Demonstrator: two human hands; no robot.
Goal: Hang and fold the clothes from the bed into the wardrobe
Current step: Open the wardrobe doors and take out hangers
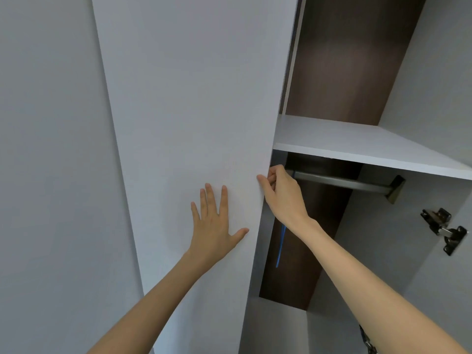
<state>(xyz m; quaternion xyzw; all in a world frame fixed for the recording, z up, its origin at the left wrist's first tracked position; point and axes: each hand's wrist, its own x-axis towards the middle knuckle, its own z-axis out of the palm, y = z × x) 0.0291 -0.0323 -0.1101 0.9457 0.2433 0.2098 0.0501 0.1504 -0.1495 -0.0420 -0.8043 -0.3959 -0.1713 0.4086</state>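
Note:
The white left wardrobe door [194, 98] fills the middle of the view. My left hand [214, 223] lies flat on its front with fingers spread. My right hand [278, 190] grips the door's right edge, thumb on the front and fingers curled behind it. Past that edge the wardrobe is open: a white shelf [357, 144] above a metal hanging rail [342, 181]. A thin blue hanger [281, 246] hangs near the rail's left end, mostly hidden by my right forearm. No clothes or bed are in view.
The wardrobe's back panel [339, 60] is dark brown and its right side wall [398, 251] is white. A metal hinge [444, 229] sits on that wall at the right, with another hinge [367, 341] low down. A plain white panel [51, 149] is on the left.

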